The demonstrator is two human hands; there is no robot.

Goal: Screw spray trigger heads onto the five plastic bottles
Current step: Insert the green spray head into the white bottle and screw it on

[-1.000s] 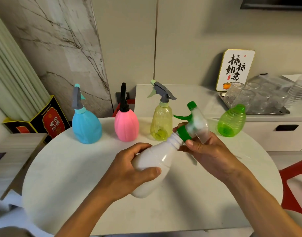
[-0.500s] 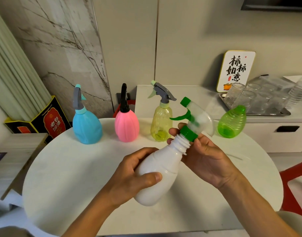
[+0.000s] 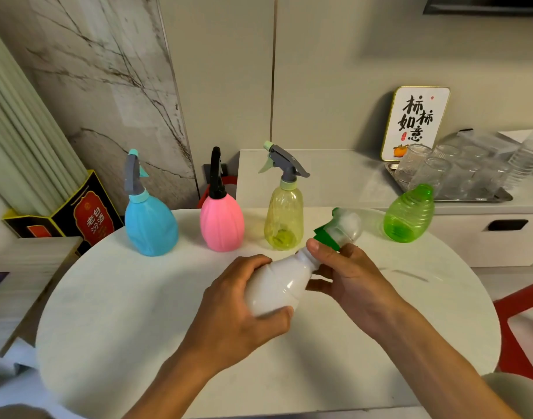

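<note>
My left hand (image 3: 241,309) grips the body of a white plastic bottle (image 3: 277,282), held tilted over the round table with its neck pointing up and right. My right hand (image 3: 347,273) is closed around the bottle's neck and the green collar of a white-and-green trigger head (image 3: 342,226) sitting on it. At the back of the table stand a blue bottle (image 3: 150,228), a pink bottle (image 3: 221,222) and a yellow bottle (image 3: 283,219), each with a trigger head on top. A green bottle (image 3: 409,217) with no head stands at the right.
The round white table (image 3: 138,313) carries everything. Behind it a counter holds a metal tray (image 3: 498,196) of clear glasses and a sign (image 3: 415,122). A dark printed box (image 3: 87,216) stands at the left. A red chair (image 3: 522,325) shows at the right edge.
The trigger head has turned in my right hand, its green nozzle swinging from up-left down toward the table. The bottle has tilted slightly and my right hand has shifted its hold on the collar.
</note>
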